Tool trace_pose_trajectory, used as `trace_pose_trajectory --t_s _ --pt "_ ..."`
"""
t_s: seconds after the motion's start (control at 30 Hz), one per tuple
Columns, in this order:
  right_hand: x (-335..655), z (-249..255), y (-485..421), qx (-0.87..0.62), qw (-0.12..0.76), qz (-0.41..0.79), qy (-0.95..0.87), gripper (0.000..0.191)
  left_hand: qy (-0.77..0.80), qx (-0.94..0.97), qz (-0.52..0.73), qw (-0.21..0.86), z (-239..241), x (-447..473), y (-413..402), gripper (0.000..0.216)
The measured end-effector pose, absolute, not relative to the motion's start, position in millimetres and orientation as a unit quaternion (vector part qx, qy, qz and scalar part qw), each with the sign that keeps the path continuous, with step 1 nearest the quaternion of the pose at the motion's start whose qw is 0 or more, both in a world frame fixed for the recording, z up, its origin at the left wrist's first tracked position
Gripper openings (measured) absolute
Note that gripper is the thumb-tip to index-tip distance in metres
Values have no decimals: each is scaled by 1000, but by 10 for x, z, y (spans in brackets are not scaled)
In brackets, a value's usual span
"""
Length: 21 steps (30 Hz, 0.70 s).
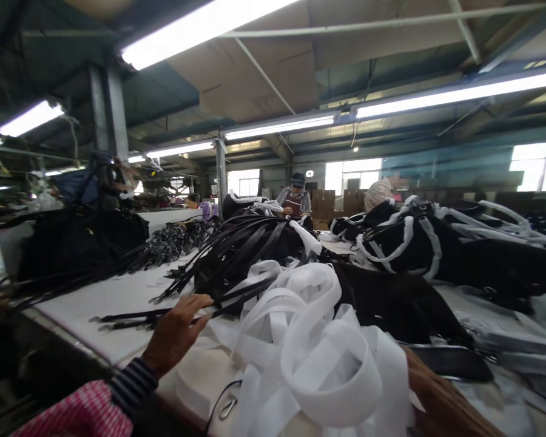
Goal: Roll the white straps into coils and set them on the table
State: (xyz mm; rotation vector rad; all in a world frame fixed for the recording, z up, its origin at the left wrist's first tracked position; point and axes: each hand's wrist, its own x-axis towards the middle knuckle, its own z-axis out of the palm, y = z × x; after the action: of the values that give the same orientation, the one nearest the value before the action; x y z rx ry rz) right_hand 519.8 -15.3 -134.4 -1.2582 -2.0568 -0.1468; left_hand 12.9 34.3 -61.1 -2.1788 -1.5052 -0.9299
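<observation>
My left hand [179,328] lies over some narrow black straps [131,317] with metal clips at their ends; its fingers are stretched out and the thumb stands apart. Right in front of me is a loose heap of white ribbon-like strips [327,364], curled in wide loops. At the heap's right side is my right hand [432,388], its fingers hidden behind the white strips, so I cannot tell what they hold. A metal clip on a thin black cord [228,409] lies by the near edge.
Black bags with white-wrapped handles [400,243] cover the table's right side. A bundle of black straps [255,233] lies mid-table, over a black bag. More black bags [82,243] stand at left. Across the table is a person in a cap [295,197]; another person [377,194] is farther right.
</observation>
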Motion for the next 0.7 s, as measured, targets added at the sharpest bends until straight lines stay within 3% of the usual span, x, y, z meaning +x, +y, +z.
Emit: trace_pose_trajectory --t_s 0.13,0.27,0.37,0.47,0.6,0.7 --pt "5163 -925 -178 -474 328 44 -816 43 -558 -789 -228 116 -764 -13 776 23" --pt "5119 -634 -130 -514 406 24 -755 27 -540 -795 -264 80 -608 -24 855 25" --pt "4995 -378 -95 -510 486 -21 -709 24 -514 -756 -400 -69 -214 46 891 27" --pt "4716 -46 -30 -478 545 -23 -689 23 -487 -732 -456 -136 305 281 950 37" --pt "4125 376 114 -431 551 125 -704 22 -407 -709 -528 -230 1033 955 946 38" --pt "3665 623 233 -381 536 240 -714 47 -317 -720 -541 -296 1517 1637 795 28"
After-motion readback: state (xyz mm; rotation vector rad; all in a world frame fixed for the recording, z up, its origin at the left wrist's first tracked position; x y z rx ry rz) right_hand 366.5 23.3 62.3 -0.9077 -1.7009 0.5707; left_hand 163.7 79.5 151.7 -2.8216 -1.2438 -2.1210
